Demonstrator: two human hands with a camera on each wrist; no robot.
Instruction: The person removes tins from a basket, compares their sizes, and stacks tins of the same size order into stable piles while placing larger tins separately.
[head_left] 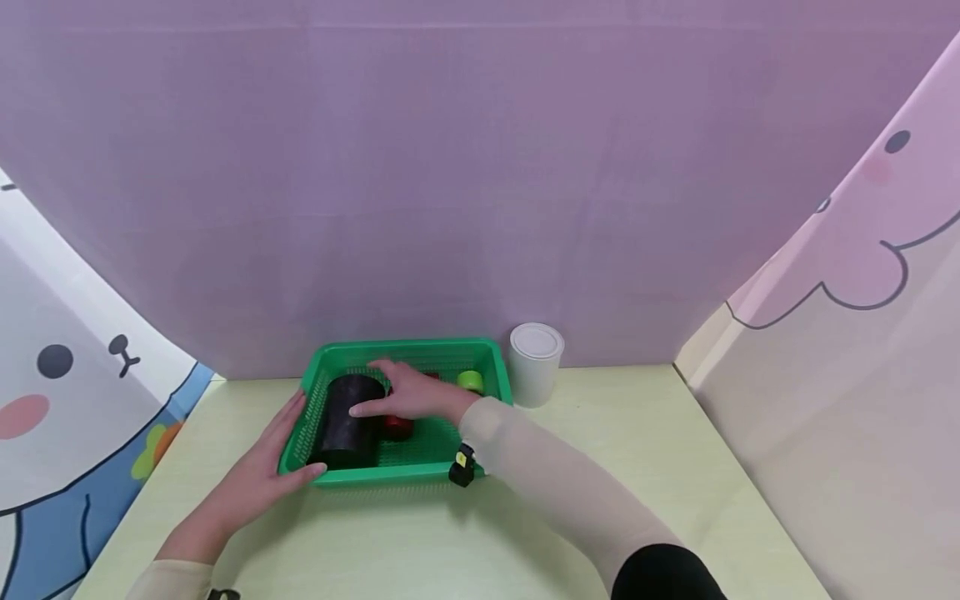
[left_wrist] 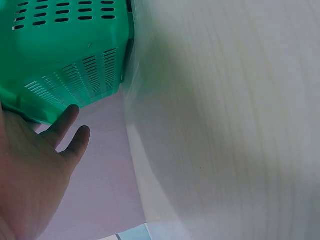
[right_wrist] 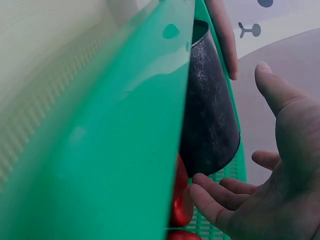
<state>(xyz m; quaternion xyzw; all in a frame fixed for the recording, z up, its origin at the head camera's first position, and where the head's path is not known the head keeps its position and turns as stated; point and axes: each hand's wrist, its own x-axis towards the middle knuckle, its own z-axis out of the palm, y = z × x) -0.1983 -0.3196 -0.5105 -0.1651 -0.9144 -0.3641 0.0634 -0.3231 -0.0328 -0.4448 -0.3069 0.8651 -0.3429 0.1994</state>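
Observation:
A green plastic basket (head_left: 405,473) sits on the table. My left hand (head_left: 258,475) rests against its left front corner, fingers straight along the left side and thumb at the front rim. In the left wrist view, the fingers (left_wrist: 77,145) extend beside the basket's outer wall. Inside, at the left, lies a black cylindrical container (head_left: 347,433) on its side; the right wrist view shows its open end. My right hand (head_left: 412,393) reaches over the basket, thumb and fingers spread beside the container, holding nothing. Glossy red round things (right_wrist: 184,210) lie under that hand, partly hidden.
A lime-green round thing (head_left: 470,382) is in the basket's right part. Just outside its back right corner stands a white lidded canister (head_left: 536,367). A purple cloth (head_left: 480,183) hangs behind the table, with printed panels on both sides.

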